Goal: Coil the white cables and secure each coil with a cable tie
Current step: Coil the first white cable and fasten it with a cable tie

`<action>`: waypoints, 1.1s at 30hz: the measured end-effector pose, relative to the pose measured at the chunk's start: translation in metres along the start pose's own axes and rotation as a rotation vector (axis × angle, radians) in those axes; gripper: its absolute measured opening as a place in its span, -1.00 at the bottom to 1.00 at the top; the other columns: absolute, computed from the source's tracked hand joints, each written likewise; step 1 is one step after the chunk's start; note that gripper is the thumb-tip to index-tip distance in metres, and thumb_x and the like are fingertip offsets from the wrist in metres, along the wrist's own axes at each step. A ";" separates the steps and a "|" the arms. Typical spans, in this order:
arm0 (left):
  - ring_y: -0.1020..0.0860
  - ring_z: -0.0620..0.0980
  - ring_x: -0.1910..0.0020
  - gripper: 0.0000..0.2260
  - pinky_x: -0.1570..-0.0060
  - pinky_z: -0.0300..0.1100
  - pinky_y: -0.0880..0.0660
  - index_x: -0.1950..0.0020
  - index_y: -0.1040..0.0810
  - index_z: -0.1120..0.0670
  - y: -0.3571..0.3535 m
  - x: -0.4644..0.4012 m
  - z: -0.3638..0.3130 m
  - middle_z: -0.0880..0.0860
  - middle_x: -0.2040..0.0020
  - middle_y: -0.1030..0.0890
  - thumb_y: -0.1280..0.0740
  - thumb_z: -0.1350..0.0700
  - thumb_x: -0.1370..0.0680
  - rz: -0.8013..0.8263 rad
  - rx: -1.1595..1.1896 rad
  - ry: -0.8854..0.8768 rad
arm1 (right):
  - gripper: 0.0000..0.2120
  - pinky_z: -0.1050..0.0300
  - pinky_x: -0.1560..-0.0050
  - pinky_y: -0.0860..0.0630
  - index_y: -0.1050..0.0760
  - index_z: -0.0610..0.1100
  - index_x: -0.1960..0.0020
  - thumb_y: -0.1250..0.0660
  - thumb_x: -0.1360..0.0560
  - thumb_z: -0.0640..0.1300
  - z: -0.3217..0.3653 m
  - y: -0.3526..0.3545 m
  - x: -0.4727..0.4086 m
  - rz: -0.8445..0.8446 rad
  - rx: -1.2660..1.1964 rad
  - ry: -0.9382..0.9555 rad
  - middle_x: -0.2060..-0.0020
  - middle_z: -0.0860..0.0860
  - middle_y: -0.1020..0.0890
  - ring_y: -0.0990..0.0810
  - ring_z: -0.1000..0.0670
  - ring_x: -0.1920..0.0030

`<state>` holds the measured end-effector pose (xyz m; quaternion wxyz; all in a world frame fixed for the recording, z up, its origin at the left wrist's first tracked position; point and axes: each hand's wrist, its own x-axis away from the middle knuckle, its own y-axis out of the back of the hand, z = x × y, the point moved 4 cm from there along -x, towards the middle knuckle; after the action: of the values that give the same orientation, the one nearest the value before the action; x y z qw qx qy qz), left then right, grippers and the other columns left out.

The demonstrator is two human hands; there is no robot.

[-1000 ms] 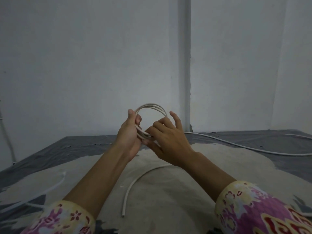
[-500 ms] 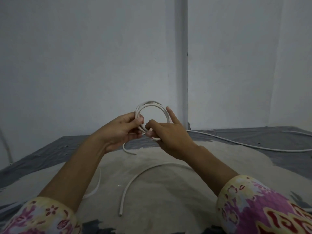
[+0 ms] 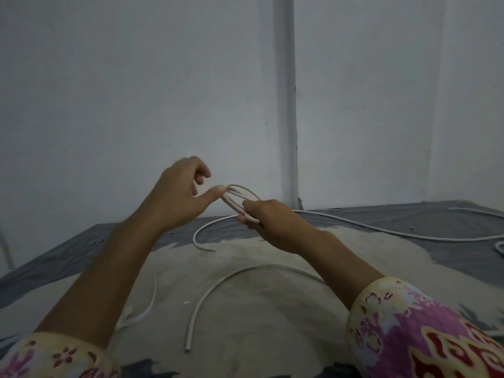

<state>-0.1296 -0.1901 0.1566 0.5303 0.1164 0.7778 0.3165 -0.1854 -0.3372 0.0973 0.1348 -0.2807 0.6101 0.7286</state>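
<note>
We hold the coil (image 3: 240,197) of white cable in the air in front of the wall (image 3: 136,91), above the far part of the mat (image 3: 272,309). Our right hand (image 3: 270,222) grips it at its lower right side, with fingers curled around the bundled loops and the thumb pressed against them. A loose tail (image 3: 203,233) of the same cable hangs from this grip and curves down to the mat. Our left hand (image 3: 180,195) is just beside the coil on its left; its thumb tip touches or nearly touches the loops, we cannot tell which. Its fingers are loosely curled and hold nothing. 1 separate cable piece (image 3: 218,293) lies curved on the mat beneath our right forearm. Another long cable (image 3: 381,229) runs across the mat toward the right edge. A thin white strip (image 3: 147,306) lies beside our left forearm. Both sleeves (image 3: 425,331) are floral.
</note>
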 end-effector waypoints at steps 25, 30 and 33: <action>-0.54 -0.10 0.23 -0.85 0.13 -0.14 -0.49 0.12 -0.44 0.18 -0.027 0.014 0.007 0.09 0.19 -0.61 -0.32 0.11 -0.52 0.232 0.377 -0.103 | -0.74 0.14 0.30 -0.24 -0.36 -0.12 0.22 -0.04 -0.61 -0.15 0.016 0.020 0.000 0.017 -0.357 -0.100 0.38 0.03 -0.39 -0.32 0.04 0.35; -0.56 -0.05 0.17 -0.89 0.15 -0.16 -0.47 0.03 -0.43 0.10 -0.011 0.021 0.015 0.04 0.15 -0.60 -0.26 0.07 -0.54 0.273 0.298 -0.024 | -0.75 0.29 0.30 -0.25 -0.34 -0.12 0.17 -0.02 -0.63 -0.08 0.031 0.011 -0.009 0.032 -0.292 -0.042 0.36 0.10 -0.39 -0.34 0.13 0.33; -0.45 -0.20 0.24 -0.80 0.20 -0.32 -0.36 0.08 -0.48 0.02 0.000 0.028 0.028 -0.10 0.21 -0.51 -0.12 0.00 -0.60 0.394 0.086 -0.066 | -0.75 0.33 0.28 -0.26 -0.29 -0.07 0.20 -0.03 -0.63 -0.07 0.046 -0.001 -0.020 0.041 -0.239 0.016 0.35 0.12 -0.35 -0.33 0.15 0.33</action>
<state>-0.1165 -0.1655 0.1285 0.4777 0.2993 0.7351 0.3767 -0.1802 -0.2893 0.1123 0.0804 -0.2881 0.5255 0.7965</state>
